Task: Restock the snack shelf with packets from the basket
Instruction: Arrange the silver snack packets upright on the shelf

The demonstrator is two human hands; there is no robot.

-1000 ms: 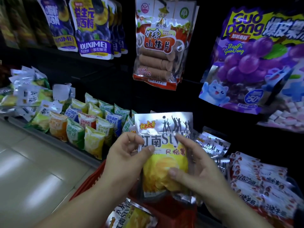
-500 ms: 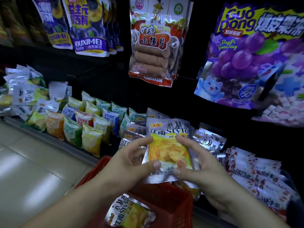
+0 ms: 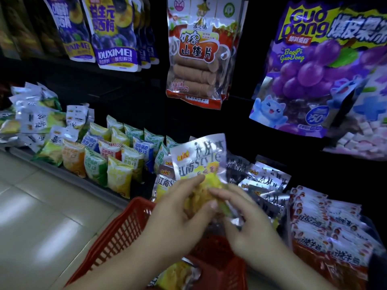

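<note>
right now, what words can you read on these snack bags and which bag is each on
"GuoDong", "BaoPi GuoDong": purple grape bag
"IOUXIMEI": plum pouch
"山楂片": red hanging bag
"江南Style": silver packet
Small shelf packets and all fine print: too blurred to read.

The left hand (image 3: 180, 214) and right hand (image 3: 249, 225) are bare, forearms (image 3: 117, 266) uncovered, fingernails (image 3: 213, 204) short and plain.

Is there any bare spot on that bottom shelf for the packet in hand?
Hardly. One narrow dark gap lies between the small colourful packets and the silver packets. Rightward is crowded: silver packets overlap up to the red-and-white packets. Behind the rows, too dark to tell.
</note>
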